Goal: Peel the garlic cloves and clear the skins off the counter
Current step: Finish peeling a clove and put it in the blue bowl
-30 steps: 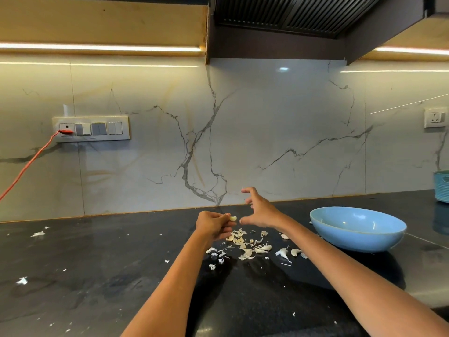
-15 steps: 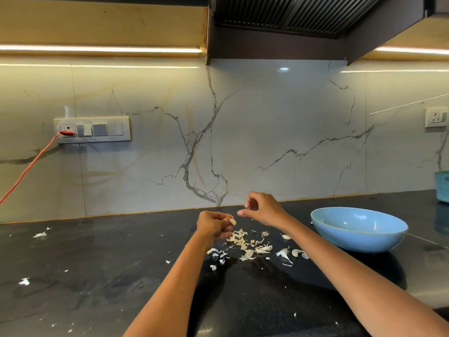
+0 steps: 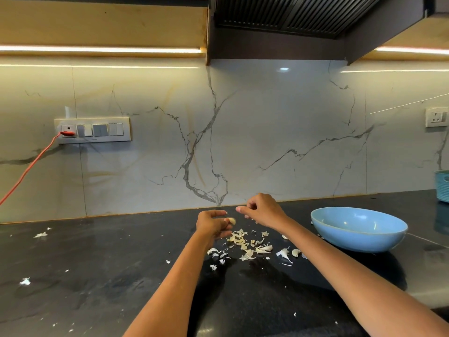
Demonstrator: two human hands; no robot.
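Observation:
My left hand (image 3: 211, 224) holds a pale garlic clove (image 3: 232, 220) between thumb and fingers above the black counter (image 3: 97, 276). My right hand (image 3: 263, 210) hovers just right of it, fingers curled and pinched; whether a bit of skin sits in them I cannot tell. Below both hands lies a heap of garlic skins (image 3: 245, 244). One loose clove (image 3: 296, 252) rests on the counter right of the heap. A blue bowl (image 3: 379, 242) stands to the right.
More skin scraps (image 3: 40, 235) lie scattered at the counter's left. A marble wall backs the counter, with a switch plate (image 3: 93, 130) and a red cord (image 3: 26, 171). A teal basket (image 3: 442, 186) stands at the far right edge.
My right hand went from spread open to curled and pinched beside the clove. The left hand kept hold of the clove and barely moved.

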